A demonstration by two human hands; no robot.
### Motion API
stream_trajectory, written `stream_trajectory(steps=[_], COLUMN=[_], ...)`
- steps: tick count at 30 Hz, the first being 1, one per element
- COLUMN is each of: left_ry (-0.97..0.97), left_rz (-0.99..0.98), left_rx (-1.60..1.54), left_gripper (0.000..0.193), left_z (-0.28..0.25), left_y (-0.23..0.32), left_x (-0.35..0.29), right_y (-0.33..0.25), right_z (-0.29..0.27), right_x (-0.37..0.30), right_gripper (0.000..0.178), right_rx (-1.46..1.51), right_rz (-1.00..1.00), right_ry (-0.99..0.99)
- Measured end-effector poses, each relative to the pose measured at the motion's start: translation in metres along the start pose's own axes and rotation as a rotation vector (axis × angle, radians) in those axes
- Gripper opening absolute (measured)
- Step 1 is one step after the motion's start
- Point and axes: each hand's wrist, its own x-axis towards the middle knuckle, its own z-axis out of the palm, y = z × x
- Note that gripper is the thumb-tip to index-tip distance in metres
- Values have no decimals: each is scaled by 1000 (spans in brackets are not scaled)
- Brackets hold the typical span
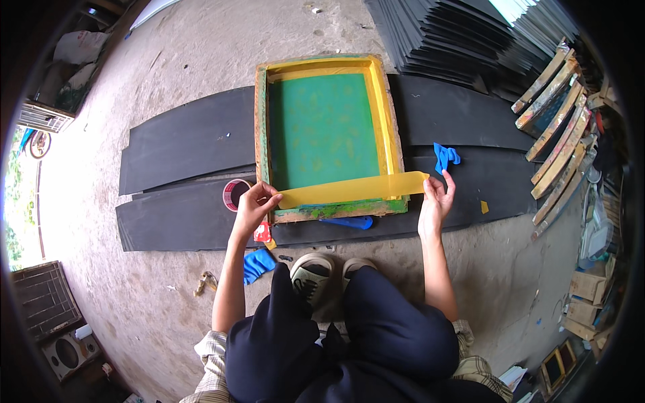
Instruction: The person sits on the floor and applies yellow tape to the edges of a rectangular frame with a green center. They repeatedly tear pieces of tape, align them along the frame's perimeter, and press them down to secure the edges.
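Observation:
A strip of yellow tape [349,189] stretches between my two hands across the near side of a screen printing frame [262,121]. My left hand [254,205] pinches its left end by the frame's near left corner. My right hand [435,201] pinches the other end, just past the right edge of the frame. Green mesh [322,127] fills the frame, and yellow tape lines its inner far and right sides. Close beside my left hand is a tape roll [235,194]; whether my fingers touch it I cannot tell.
Black sheets [188,144] lie under the frame. Crumpled blue pieces lie at right [445,158] and near my left knee [258,265]. A blue tool [349,222] shows at the frame's near edge. Worn wooden frames [557,148] lean at right, by stacked black sheets [450,40].

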Motion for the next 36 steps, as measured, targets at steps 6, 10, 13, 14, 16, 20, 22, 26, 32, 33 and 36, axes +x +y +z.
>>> stream_trajectory(steps=[6, 10, 13, 14, 16, 20, 22, 26, 32, 33, 36], left_ry=[35, 151, 211, 225, 253, 308, 320, 397, 428, 401, 380], left_rz=[17, 34, 105, 123, 174, 255, 280, 236, 143, 128, 64], left_rx=[28, 70, 50, 52, 21, -118, -161, -59, -106, -171, -227], left_gripper=[15, 17, 14, 13, 11, 9, 10, 18, 13, 12, 11], left_z=[-8, -7, -5, -5, -6, 1, 7, 1, -7, -7, -5], left_y=[2, 15, 26, 29, 36, 50, 54, 67, 69, 62, 46], left_x=[5, 1, -4, -6, -9, -14, -15, -22, -21, -19, -13], right_y=[-7, -17, -32, -38, -50, -68, -76, -82, -72, -67, -55], right_z=[17, 23, 26, 26, 30, 35, 32, 41, 48, 45, 39], right_x=[5, 2, 0, -1, -3, -9, -12, -13, -12, -10, -5], right_gripper=[46, 46, 48, 49, 50, 51, 50, 49, 44, 44, 43], right_rx=[-19, 23, 48, 34, 30, 56, 64, 85, -18, -39, -64], right_rz=[-73, -84, -103, -123, -164, -200, -197, -205, -258, -236, -184], right_ry=[-42, -59, -69, -78, -102, -119, -101, -75, -56, -48, -49])
